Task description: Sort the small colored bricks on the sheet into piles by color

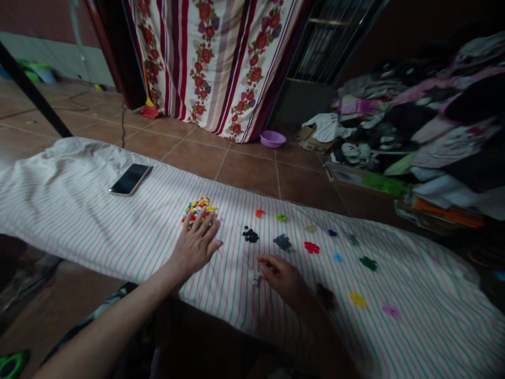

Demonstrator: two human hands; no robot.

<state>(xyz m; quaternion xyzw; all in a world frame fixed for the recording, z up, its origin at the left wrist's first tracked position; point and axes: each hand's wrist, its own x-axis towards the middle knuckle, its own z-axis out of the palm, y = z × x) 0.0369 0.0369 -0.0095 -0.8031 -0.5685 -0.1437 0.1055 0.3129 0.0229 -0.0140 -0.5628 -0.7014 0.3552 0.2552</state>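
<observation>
My left hand (194,247) lies with fingers spread at the near edge of a mixed pile of small coloured pieces (201,205), its fingertips on or just over them. My right hand (282,276) is curled with thumb and fingers together, beside a small whitish pile (254,277); what it holds, if anything, is hidden. Beyond it sit a black pile (250,235) and a dark grey pile (282,242). A red pile (311,247) is farther right. Dark brown pieces (325,296) lie by my right wrist.
More single-colour piles, such as orange (259,212), dark green (368,263), yellow (358,299) and pink (390,309), dot the striped cloth (158,226). A phone (131,179) rests at the left. On the floor behind are a purple basin (272,139) and heaped clothes (434,116).
</observation>
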